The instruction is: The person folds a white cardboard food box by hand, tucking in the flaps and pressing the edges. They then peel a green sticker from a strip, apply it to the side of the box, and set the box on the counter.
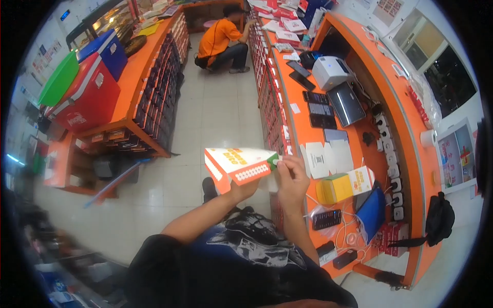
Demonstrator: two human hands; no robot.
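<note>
Orange counters line both sides of a shop aisle floored with pale tiles [215, 113], where a person in an orange shirt [214, 41] crouches at the far end by the right-hand shelving. At the centre of my view, a white carton with orange edges and yellow lettering [239, 163] is held above the aisle, in front of my dark shirt with a pale print [251, 231]. My left hand [243, 190] bears it from beneath; the fingers are mostly hidden by the card, so I cannot tell how far that grip is closed. My right hand [292, 179] has its grip pinched at the green end flap [273, 161], thumb and fingertips together at the carton's right end.

Just beside the right hand, on the orange counter at right [303, 128], lies an opened white card box [318, 159], with a yellow-and-white carton [344, 187] near it. Closer to me I see a black phone with a lit screen [327, 219], a blue pouch [371, 214] and tangled white cables [352, 238]. Farther up that counter, dark phones [321, 109] lie near a white printer [331, 73]. Across the aisle, a red cooler box [87, 97] stands beside a blue cooler box [110, 54].
</note>
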